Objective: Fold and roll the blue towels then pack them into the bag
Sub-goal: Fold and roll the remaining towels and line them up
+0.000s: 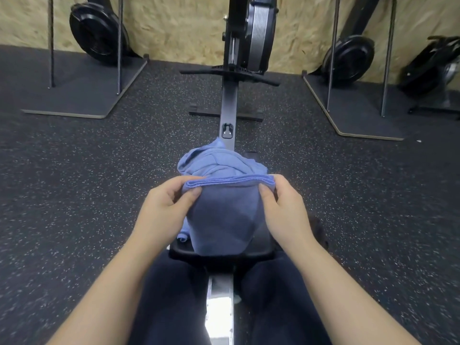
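1. Folded towel (pixel 224 217) hung over the rower seat (pixel 258 252), top edge held up.
2. Left hand (pixel 164 207) and right hand (pixel 281 207) pinched its top corners.
3. Loose towels (pixel 216 160) heaped just behind, on the rail (pixel 227 113).

Dim, soft, slightly blurred; wide-angle bending at edges.

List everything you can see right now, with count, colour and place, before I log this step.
folded towel: 1, blue, held up over the seat
towel pile: count unclear, blue, on the rail beyond
rowing machine: 1, black and grey, centre
seat: 1, black, under the folded towel
flywheel machines: 3, black, along the wall
floor: black, speckled
bag: none in view
left hand: pinches towel's left corner
right hand: pinches right corner
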